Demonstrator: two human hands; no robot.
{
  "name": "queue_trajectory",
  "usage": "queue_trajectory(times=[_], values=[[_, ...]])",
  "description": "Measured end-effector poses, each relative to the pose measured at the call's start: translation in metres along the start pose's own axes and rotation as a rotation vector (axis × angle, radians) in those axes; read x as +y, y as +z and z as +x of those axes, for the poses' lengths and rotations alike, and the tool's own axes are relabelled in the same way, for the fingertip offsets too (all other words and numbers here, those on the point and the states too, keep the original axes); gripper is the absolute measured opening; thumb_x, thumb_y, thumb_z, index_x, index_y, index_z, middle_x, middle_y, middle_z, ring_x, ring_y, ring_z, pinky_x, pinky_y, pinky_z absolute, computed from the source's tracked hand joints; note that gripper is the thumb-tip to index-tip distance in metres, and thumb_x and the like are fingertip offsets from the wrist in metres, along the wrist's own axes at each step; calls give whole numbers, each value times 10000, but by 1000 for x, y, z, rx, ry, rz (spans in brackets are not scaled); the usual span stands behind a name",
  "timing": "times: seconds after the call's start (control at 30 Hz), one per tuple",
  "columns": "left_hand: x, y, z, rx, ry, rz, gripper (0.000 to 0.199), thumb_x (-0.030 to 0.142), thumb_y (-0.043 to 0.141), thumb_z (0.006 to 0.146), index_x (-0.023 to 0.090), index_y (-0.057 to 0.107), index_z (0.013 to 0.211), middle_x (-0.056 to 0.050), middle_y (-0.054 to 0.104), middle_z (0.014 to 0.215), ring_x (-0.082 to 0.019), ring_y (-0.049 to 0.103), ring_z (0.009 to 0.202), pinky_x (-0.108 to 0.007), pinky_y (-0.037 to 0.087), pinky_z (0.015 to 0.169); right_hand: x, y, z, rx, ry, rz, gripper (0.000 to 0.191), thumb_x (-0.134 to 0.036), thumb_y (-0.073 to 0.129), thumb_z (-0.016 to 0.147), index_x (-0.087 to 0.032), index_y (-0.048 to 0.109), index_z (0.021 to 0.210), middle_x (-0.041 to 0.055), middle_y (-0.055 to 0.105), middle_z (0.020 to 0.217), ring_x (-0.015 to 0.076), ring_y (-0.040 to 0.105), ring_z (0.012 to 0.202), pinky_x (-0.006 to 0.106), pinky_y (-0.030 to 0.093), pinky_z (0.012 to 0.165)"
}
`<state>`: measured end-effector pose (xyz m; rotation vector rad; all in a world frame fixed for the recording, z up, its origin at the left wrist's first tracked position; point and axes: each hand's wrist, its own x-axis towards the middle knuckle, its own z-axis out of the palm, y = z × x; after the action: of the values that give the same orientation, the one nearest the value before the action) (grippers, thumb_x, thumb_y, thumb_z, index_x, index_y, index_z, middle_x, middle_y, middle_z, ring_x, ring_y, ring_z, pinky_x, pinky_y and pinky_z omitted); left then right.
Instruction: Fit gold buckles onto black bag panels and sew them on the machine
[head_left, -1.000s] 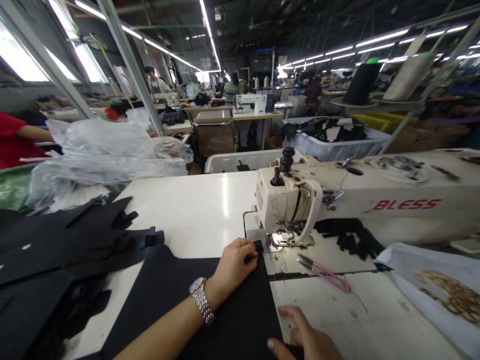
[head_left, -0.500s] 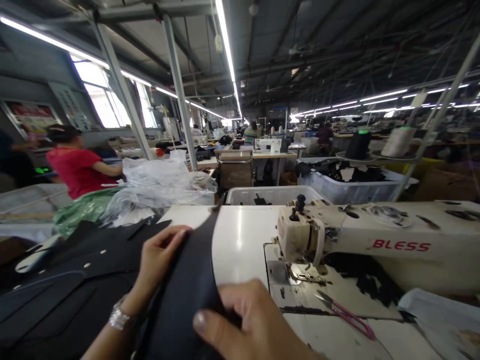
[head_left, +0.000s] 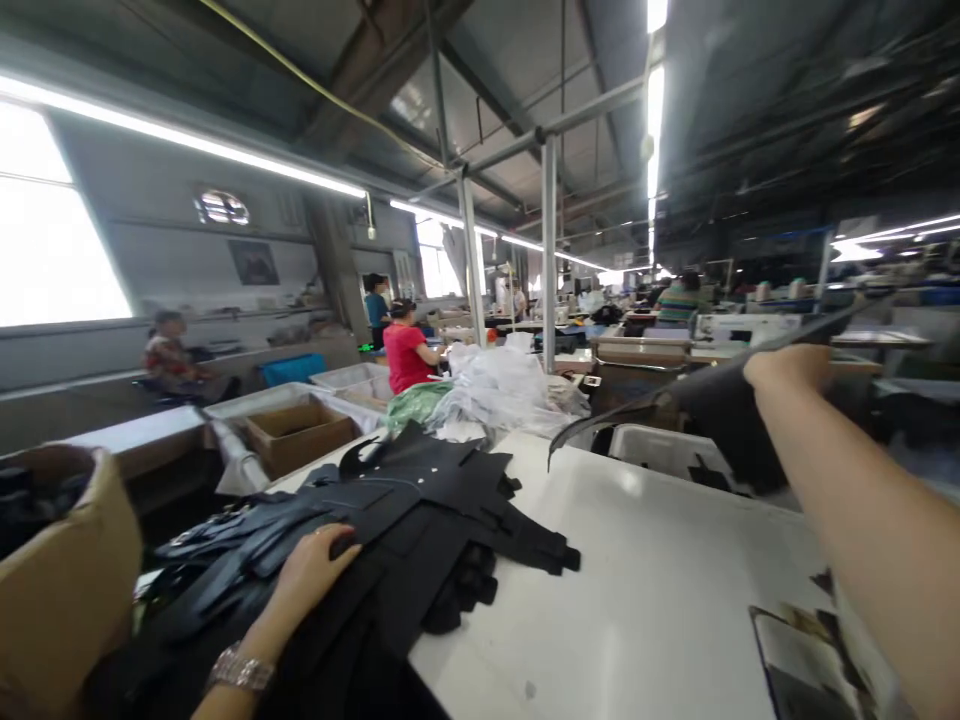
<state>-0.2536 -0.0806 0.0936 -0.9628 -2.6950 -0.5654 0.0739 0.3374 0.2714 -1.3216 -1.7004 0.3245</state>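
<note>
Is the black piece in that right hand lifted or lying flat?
Lifted: the right hand holds the black piece above the white table.

The fingers of the right hand point(head_left: 787, 368) are hidden behind the black piece point(head_left: 720, 420) it holds, and the right forearm point(head_left: 862, 500) runs off the right edge. The black pile point(head_left: 420, 530) is cut off at the bottom edge. The cardboard box point(head_left: 64, 570) is cut off at the left, its dark contents point(head_left: 37, 495) too shadowed to tell. A flat patterned thing point(head_left: 795, 660) at lower right is partly hidden.
</note>
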Motion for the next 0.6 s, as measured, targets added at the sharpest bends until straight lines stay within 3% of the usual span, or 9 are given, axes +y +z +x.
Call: queue_trajectory(times=[0.07,0.13,0.23,0.33,0.4,0.5,0.6], values=[[-10,3,-13,-4,22,86,391,391,497,698,153,612,986,-95,555,1124,-241,499,1044,-344,368,925,5,24,-16,-19,99,-45,405,-127,345,818,38,345,1188,309,368,1160,393,329,1117,525,309,807],[-9,4,-20,-29,47,212,410,380,456,754,143,563,1071,-110,504,1186,-229,469,1080,-339,350,938,2,54,-43,-83,92,-57,426,-129,376,788,109,360,1141,348,397,1100,414,346,1094,504,315,790],[0,4,-16,-59,58,333,361,304,462,770,108,566,1054,-148,576,1058,-258,534,966,-352,400,853,-8,99,-97,-234,-107,-44,366,-158,400,786,30,451,1096,265,502,1007,344,446,1020,436,347,789],[8,-1,-2,-99,98,344,226,221,451,774,129,641,852,-119,641,803,-248,585,790,-324,427,747,-12,129,-154,-349,-288,-26,394,-108,441,754,11,451,1130,245,517,1029,322,458,1017,398,360,818],[13,-8,8,-110,121,341,233,196,417,792,151,640,744,-88,636,726,-220,594,721,-289,428,704,-7,139,-186,-412,-377,-3,420,-98,453,743,-9,446,1153,220,514,1068,306,453,1031,382,368,841],[21,-25,14,-66,141,334,270,217,353,827,167,617,792,-73,621,801,-199,594,710,-272,428,678,8,141,-217,-487,-449,44,415,-102,448,742,-54,467,1154,170,529,1077,272,465,1030,362,375,871],[26,-45,-7,104,188,257,313,239,284,845,186,577,942,-69,597,961,-200,585,806,-281,427,728,25,136,-228,-547,-449,104,377,-133,446,752,-74,505,1120,157,540,1086,261,479,1032,370,380,881]])
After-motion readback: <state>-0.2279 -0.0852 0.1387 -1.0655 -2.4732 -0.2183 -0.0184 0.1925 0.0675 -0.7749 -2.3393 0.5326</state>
